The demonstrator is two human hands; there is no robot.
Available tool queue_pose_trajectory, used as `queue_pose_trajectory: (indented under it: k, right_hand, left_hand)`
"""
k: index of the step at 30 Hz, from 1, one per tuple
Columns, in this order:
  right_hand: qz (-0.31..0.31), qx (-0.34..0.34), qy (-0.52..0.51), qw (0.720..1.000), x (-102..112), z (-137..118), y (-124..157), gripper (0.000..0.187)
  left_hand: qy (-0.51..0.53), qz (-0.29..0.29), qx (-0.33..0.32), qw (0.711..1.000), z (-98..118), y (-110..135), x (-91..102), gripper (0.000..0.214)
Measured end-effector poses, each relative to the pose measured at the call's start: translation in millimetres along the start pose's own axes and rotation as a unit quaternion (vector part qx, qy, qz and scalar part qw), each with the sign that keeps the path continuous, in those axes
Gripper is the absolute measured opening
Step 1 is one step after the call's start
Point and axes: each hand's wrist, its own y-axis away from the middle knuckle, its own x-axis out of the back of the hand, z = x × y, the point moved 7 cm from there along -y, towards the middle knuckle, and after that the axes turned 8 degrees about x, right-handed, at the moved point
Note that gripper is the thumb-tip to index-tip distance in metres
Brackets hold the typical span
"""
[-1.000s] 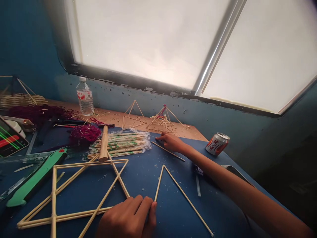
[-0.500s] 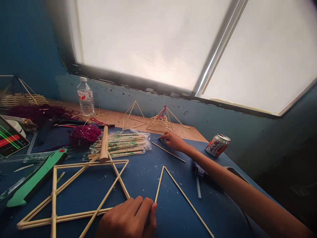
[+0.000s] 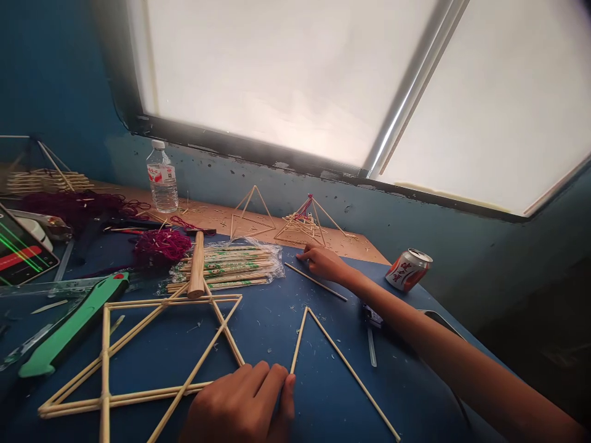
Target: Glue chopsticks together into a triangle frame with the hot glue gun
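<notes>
My left hand point(image 3: 244, 400) is closed at the bottom middle, its thumb and forefinger on the lower end of a thin wooden stick point(image 3: 299, 341). That stick meets a second stick point(image 3: 353, 372) at a point, making an upside-down V on the blue tabletop. Beside the hand lies a star-shaped stick frame point(image 3: 152, 397), partly covered by my knuckles. My right hand point(image 3: 323, 261) reaches far across the table, forefinger stretched out and the other fingers curled, with nothing visible in it. Just below it rests a loose stick point(image 3: 318, 283).
A clear pack of wrapped chopsticks point(image 3: 231, 264), a wooden rod point(image 3: 197, 267), purple yarn point(image 3: 162, 246) and a green-handled cutter point(image 3: 74, 326) lie to the left. Behind stand a water bottle point(image 3: 162, 181) and small stick pyramids point(image 3: 252, 215). A drink can point(image 3: 409, 269) stands right of my forearm.
The whole view has shifted slightly, so things appear a little to the right and higher. Both hands keep nearly the same places and poses.
</notes>
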Motion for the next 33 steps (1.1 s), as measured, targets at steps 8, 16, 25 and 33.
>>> queue_pose_trajectory:
  k: [8, 16, 25, 33]
  right_hand:
    - [0.033, -0.004, -0.023, 0.999, 13, -4, -9, 0.052]
    - [0.024, -0.013, -0.051, 0.998, 0, -7, -13, 0.057]
    - [0.043, -0.016, -0.118, 0.992, -15, 4, -14, 0.059]
    - [0.048, 0.016, -0.062, 0.997, -6, -6, -7, 0.052]
  left_hand:
    - [-0.008, -0.016, 0.010, 1.000, 2, -2, 4.0, 0.028]
    - [-0.014, -0.030, 0.016, 0.999, 1, -1, 0.1, 0.027]
    - [-0.004, -0.030, 0.022, 0.999, 0, -1, 0.4, 0.027]
    - [0.000, -0.022, 0.022, 1.000, 1, 1, -0.4, 0.028]
